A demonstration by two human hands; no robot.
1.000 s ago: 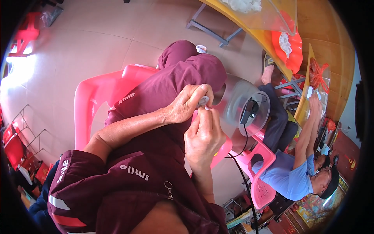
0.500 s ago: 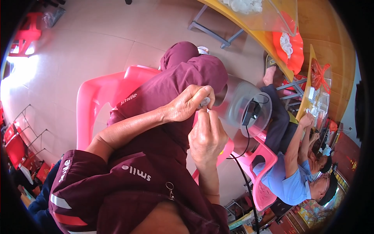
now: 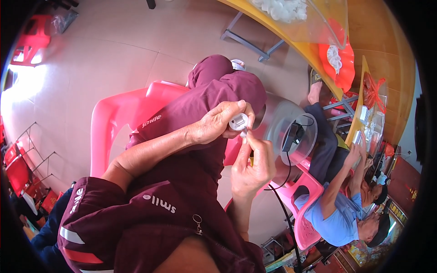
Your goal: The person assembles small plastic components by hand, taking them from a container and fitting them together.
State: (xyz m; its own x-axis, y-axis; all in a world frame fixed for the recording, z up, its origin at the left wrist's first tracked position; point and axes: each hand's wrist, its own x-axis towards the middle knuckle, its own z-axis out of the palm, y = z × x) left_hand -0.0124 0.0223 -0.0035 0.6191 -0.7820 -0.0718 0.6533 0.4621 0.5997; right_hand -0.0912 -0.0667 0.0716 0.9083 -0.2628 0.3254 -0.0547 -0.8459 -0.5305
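- Left hand [image 3: 217,122] is gripping a white round piece [image 3: 238,122].
- Right hand [image 3: 255,167] is pinching a small bit [image 3: 243,134] beside it.
- Red dish [image 3: 346,68] is lying by the table's [image 3: 314,53] edge.

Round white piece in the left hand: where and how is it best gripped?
Probably by its rim, coming from the left, as the left hand does. The round white piece is small, and its recessed face is turned toward the camera, so a side hold with the fingers leaves that face uncovered.
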